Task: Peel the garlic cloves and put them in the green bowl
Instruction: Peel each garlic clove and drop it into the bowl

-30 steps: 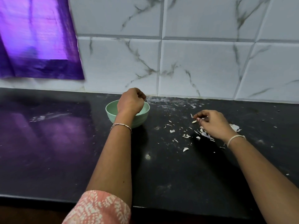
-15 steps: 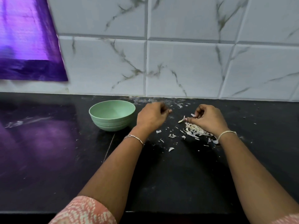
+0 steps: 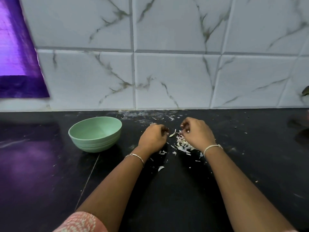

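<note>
We are curling our left hand (image 3: 153,139) and right hand (image 3: 198,135) over flaky, papery garlic peels (image 3: 183,145) on the glossy black counter (image 3: 184,198). We cannot tell whether either is grasping a clove. The smooth, round green bowl (image 3: 95,143) is sitting just left.

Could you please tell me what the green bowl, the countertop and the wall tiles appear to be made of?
The green bowl looks like matte plastic or a similar composite: even colour, soft sheen, moulded ridges near its base. The countertop seems polished black stone, since it mirrors purple light. The wall tiles look like glazed ceramic with printed marble veins; real marble is possible.
</note>
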Action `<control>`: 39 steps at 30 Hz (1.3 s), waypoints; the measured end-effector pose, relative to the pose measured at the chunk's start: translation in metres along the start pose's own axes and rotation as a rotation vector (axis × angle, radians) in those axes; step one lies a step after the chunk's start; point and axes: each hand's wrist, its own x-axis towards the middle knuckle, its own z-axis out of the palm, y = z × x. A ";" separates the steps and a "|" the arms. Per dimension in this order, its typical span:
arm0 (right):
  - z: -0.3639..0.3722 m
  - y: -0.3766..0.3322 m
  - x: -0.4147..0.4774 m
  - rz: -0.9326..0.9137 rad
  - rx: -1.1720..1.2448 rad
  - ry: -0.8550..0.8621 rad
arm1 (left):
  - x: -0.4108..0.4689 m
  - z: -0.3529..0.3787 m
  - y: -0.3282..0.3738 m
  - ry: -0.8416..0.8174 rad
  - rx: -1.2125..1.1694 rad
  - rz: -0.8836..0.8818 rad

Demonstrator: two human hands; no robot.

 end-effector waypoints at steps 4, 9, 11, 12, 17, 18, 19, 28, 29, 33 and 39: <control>0.000 -0.004 0.002 -0.055 -0.071 0.056 | 0.014 0.012 0.000 -0.033 0.032 -0.064; 0.000 -0.007 0.002 -0.058 -0.152 0.058 | 0.020 0.014 0.002 -0.040 0.076 -0.089; 0.002 -0.007 0.002 -0.056 -0.146 0.052 | 0.019 0.012 0.001 -0.030 0.063 -0.072; 0.002 -0.007 0.003 -0.065 -0.132 0.049 | 0.020 0.011 0.000 -0.026 0.038 -0.066; 0.007 -0.008 0.002 -0.220 -0.027 -0.052 | 0.017 0.003 -0.001 0.016 -0.176 -0.047; 0.008 -0.011 0.001 -0.253 -0.023 -0.062 | 0.015 -0.001 0.000 0.022 -0.212 -0.053; 0.009 -0.012 0.001 -0.270 -0.011 -0.055 | 0.013 -0.005 0.002 0.025 -0.248 -0.058; 0.011 -0.027 0.000 -0.127 0.727 -0.177 | -0.024 -0.040 0.001 -0.082 -0.591 -0.123; 0.012 -0.027 -0.001 -0.140 0.706 -0.202 | -0.027 -0.040 -0.001 -0.087 -0.583 -0.124; 0.017 -0.030 -0.003 -0.153 0.588 -0.284 | -0.035 -0.043 -0.010 -0.123 -0.529 -0.156; 0.019 -0.030 -0.002 -0.162 0.498 -0.257 | -0.047 -0.056 -0.003 0.159 0.194 0.026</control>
